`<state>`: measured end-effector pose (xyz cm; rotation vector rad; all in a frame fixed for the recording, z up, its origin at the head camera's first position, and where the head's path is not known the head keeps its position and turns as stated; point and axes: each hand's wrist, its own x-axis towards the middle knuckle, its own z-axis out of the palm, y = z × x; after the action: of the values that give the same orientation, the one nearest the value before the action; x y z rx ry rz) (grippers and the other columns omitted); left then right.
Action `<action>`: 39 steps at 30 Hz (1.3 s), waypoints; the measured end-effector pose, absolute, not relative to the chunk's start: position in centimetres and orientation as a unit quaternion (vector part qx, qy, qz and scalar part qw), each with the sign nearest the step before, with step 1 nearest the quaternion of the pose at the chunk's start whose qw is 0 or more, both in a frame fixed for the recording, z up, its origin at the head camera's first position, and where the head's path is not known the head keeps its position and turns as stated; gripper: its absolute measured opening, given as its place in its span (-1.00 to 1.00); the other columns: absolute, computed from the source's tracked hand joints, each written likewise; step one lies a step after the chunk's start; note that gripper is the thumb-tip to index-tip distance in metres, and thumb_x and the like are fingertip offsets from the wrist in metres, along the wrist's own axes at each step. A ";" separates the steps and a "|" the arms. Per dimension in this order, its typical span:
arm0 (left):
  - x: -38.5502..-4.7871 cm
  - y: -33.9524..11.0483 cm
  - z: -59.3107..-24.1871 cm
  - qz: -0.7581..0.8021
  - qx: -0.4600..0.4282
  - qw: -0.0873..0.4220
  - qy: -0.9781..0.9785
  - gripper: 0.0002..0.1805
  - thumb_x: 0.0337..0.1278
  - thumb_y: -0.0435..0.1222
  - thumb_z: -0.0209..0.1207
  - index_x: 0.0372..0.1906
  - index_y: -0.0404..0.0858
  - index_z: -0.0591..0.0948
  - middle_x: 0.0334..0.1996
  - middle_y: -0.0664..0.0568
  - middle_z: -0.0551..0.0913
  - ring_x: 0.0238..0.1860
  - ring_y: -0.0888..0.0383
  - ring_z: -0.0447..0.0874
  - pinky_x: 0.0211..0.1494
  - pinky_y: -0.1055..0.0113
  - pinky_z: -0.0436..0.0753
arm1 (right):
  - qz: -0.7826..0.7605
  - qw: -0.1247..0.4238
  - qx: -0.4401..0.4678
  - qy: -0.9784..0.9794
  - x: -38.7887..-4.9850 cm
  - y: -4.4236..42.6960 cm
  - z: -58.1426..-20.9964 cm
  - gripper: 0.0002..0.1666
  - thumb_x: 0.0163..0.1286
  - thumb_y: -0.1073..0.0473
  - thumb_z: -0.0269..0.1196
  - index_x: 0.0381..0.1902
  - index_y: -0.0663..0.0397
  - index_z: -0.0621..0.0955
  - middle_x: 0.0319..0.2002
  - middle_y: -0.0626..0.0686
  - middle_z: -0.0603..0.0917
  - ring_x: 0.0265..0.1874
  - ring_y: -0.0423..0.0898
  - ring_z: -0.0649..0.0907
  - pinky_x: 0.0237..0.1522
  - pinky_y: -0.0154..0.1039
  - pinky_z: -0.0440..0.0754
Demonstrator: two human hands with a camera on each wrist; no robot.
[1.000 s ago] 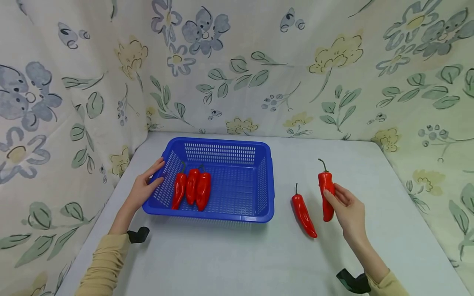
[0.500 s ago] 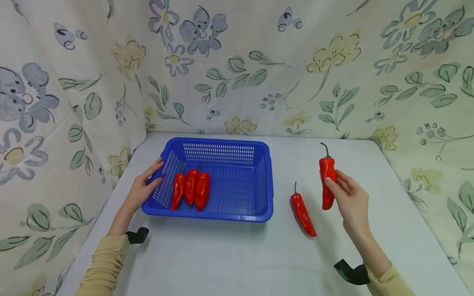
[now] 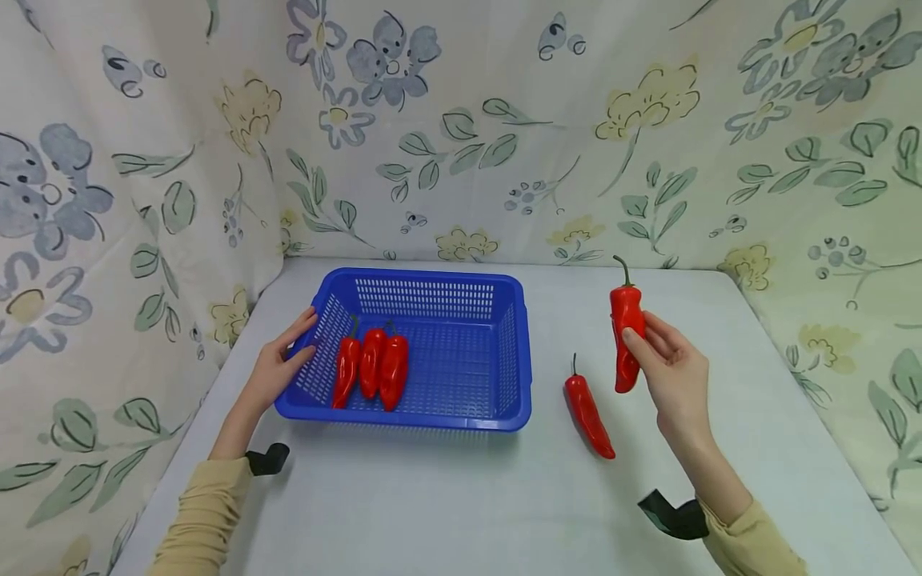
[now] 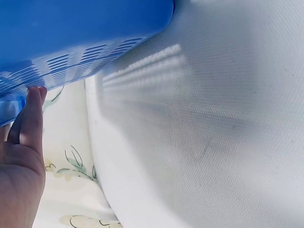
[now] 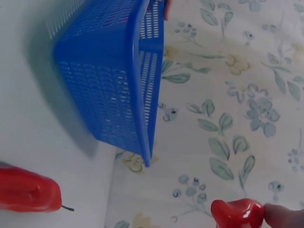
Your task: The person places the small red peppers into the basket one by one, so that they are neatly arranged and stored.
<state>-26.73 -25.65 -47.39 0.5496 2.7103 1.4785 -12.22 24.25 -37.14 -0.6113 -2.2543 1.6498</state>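
Red pepper (image 3: 625,301) is stem-up in the right hand (image 3: 677,376), whose fingers pinch it above the worktop (image 3: 432,504). The left hand (image 3: 277,368) touches the blue basket (image 3: 432,422) with extended fingers; inside lie three peppers (image 3: 370,364), and one loose pepper (image 3: 589,418) lies outside.

head cam looking forward and down from up high, taking in most of the table (image 3: 432,496), left wrist cam sitting super close to the basket (image 3: 432,422), right wrist cam hanging farther back, viewing it sideways, all three catching basket and curtain (image 3: 533,160)
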 end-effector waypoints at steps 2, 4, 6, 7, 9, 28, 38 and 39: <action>-26.7 -25.7 -47.5 0.474 0.178 0.001 0.862 -0.44 0.34 -0.31 0.02 0.41 -0.18 0.27 0.49 -0.02 0.11 0.49 -0.06 0.04 0.38 0.33 0.26 | 0.581 0.140 -0.205 -0.775 -12.5 23.8 -37.1 -0.31 0.33 -0.05 0.20 0.38 -0.07 0.33 0.28 0.14 0.48 -0.03 -0.34 0.59 -0.12 -0.60 0.57; -26.7 -25.6 -47.5 0.477 0.183 0.001 0.859 -0.45 0.35 -0.31 0.01 0.41 -0.20 0.26 0.49 -0.03 0.11 0.49 -0.02 0.04 0.36 0.48 0.27 | 0.590 0.140 -0.200 -0.770 -12.7 23.5 -37.1 -0.31 0.32 -0.04 0.21 0.38 -0.07 0.34 0.28 0.15 0.48 -0.04 -0.34 0.59 -0.12 -0.59 0.57; -26.7 -25.6 -47.6 0.481 0.185 0.002 0.857 -0.45 0.35 -0.31 0.01 0.41 -0.21 0.27 0.49 -0.04 0.11 0.49 -0.01 0.04 0.29 0.64 0.26 | 0.593 0.139 -0.199 -0.768 -12.9 23.1 -37.0 -0.31 0.32 -0.04 0.21 0.38 -0.07 0.34 0.28 0.15 0.48 -0.04 -0.33 0.59 -0.12 -0.58 0.58; -26.7 -25.6 -47.6 0.482 0.186 0.002 0.856 -0.45 0.35 -0.32 0.01 0.41 -0.22 0.26 0.49 -0.05 0.10 0.49 -0.03 0.04 0.26 0.69 0.26 | 0.595 0.138 -0.199 -0.766 -13.0 22.9 -36.9 -0.31 0.32 -0.04 0.21 0.37 -0.07 0.35 0.28 0.14 0.48 -0.03 -0.32 0.60 -0.11 -0.58 0.58; -26.7 -25.5 -47.5 0.484 0.185 0.004 0.855 -0.45 0.35 -0.32 0.01 0.41 -0.23 0.26 0.49 -0.06 0.10 0.49 -0.07 0.04 0.23 0.72 0.26 | 0.597 0.135 -0.197 -0.766 -13.2 22.6 -36.8 -0.31 0.32 -0.04 0.21 0.37 -0.09 0.35 0.28 0.13 0.49 -0.01 -0.30 0.60 -0.08 -0.55 0.58; -26.4 -25.3 -46.8 0.495 0.181 0.011 0.850 -0.43 0.33 -0.39 0.01 0.41 -0.30 0.23 0.48 -0.14 0.08 0.45 -0.24 0.03 0.24 0.68 0.28 | 0.630 0.128 -0.166 -0.748 -14.8 19.0 -34.6 -0.36 0.34 -0.07 0.18 0.36 -0.15 0.37 0.25 0.02 0.53 0.15 -0.05 0.60 0.11 -0.30 0.57; -26.4 -25.5 -46.9 0.489 0.172 0.013 0.855 -0.43 0.34 -0.34 0.02 0.42 -0.21 0.24 0.49 -0.05 0.09 0.48 -0.14 0.03 0.37 0.22 0.27 | 0.668 0.127 -0.134 -0.721 -15.2 16.9 -34.0 -0.37 0.36 -0.04 0.17 0.36 -0.13 0.37 0.23 0.01 0.55 0.12 -0.08 0.61 0.04 -0.41 0.60; -26.5 -25.4 -46.9 0.489 0.172 0.013 0.855 -0.43 0.33 -0.34 0.02 0.42 -0.21 0.25 0.49 -0.05 0.09 0.48 -0.14 0.02 0.37 0.15 0.25 | 0.671 0.127 -0.131 -0.719 -15.2 16.7 -34.0 -0.37 0.36 -0.04 0.17 0.36 -0.12 0.37 0.23 0.00 0.55 0.12 -0.08 0.61 0.04 -0.41 0.60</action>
<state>-26.45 -25.44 -46.90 0.5352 2.6648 1.5231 -15.18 16.74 -34.01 -0.3809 -2.0931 1.9526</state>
